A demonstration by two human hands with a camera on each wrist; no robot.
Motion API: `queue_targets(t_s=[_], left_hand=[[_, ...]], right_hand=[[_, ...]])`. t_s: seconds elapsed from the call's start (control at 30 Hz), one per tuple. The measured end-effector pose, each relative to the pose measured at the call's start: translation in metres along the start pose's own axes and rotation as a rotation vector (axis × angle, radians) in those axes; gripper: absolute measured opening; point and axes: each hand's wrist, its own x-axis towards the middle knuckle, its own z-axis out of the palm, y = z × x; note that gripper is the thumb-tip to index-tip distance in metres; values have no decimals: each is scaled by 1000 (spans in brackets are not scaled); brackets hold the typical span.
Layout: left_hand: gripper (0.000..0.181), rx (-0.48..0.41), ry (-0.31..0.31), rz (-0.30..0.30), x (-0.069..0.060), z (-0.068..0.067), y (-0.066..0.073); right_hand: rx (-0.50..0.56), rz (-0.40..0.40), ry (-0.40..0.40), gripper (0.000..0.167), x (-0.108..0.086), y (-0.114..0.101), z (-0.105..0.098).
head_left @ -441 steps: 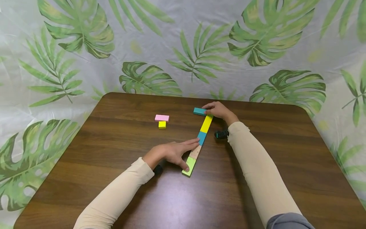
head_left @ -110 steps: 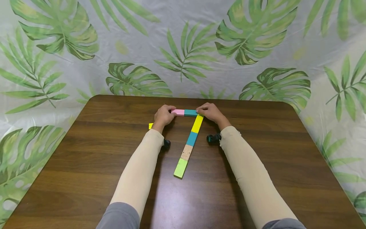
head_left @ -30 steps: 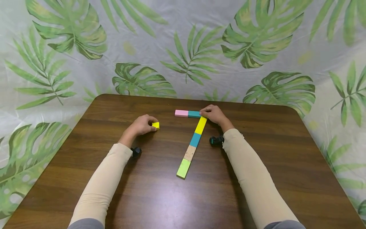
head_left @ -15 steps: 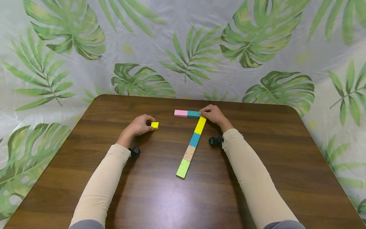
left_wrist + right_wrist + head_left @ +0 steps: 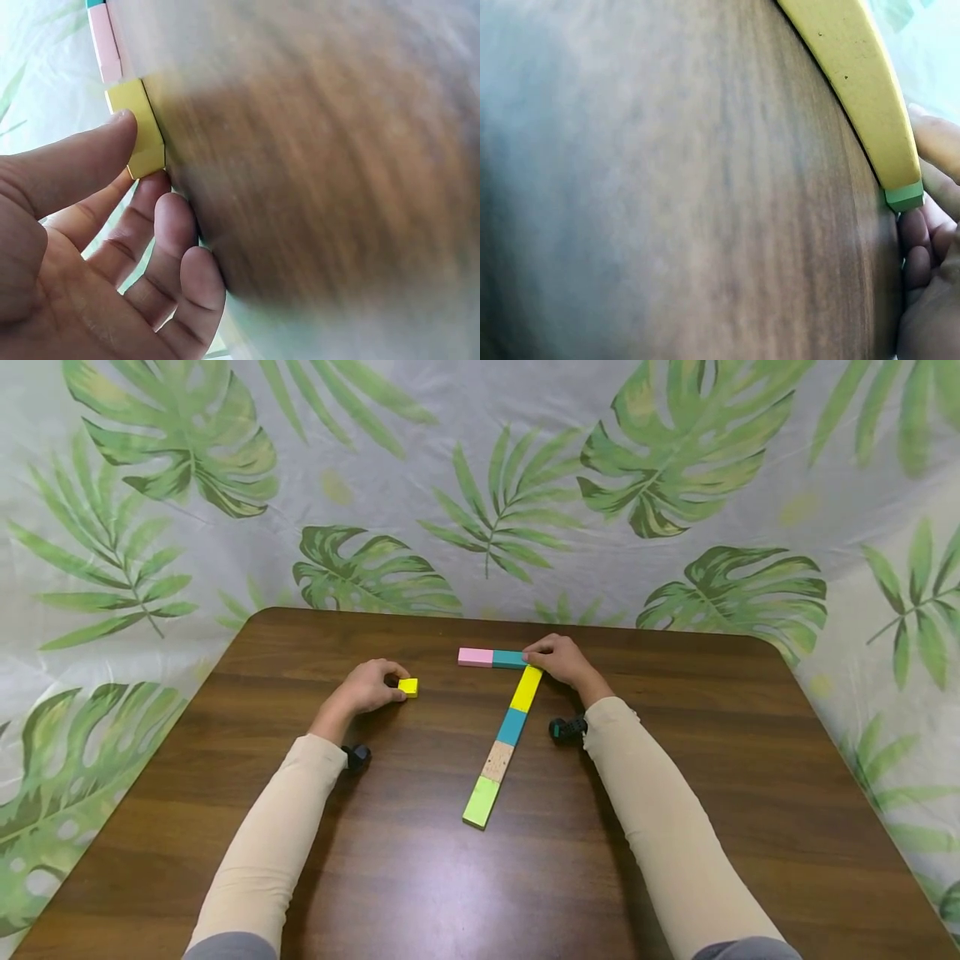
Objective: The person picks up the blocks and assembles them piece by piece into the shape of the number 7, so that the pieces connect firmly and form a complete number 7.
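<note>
In the head view my left hand is at the left of the blocks, pinching a small yellow block between thumb and fingers; the left wrist view shows the thumb on the yellow block's face. My right hand holds the right end of a teal block at the far corner. A pink block adjoins its left end. From that corner a slanted row runs toward me: a long yellow block, a blue block, a bare wood block and a lime green block.
All the blocks lie on a dark brown wooden table. A pale curtain with green leaf prints hangs behind its far edge. A black wrist camera is near the right sleeve, another black camera near the left.
Earlier the pink block lay apart at the left; my left hand brought it against the teal block, released it, and moved left to the small yellow block. Over the last second little has moved.
</note>
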Motion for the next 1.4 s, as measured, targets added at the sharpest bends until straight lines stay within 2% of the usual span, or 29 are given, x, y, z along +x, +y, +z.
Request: queue_targets(t_s=[0.27,0.57,0.83,1.17,1.4], left_hand=[[38,-43,8,-23,8,2,-1],[42,-155,21,-63,24,6,-6],[44,-116,56,-48,35,11,-4],[44,-144,67,-92,38,11,3],[43,-114,85,-95,42,10,9]], right_hand=[[-20,3,-1,38,-2,1,1],[-27,4,10,37,-3,2,2],[-29,4,8,37,-5,2,2],[-21,-7,5,37,-4,0,1],[-25,-16,7,37,-2,-3,0]])
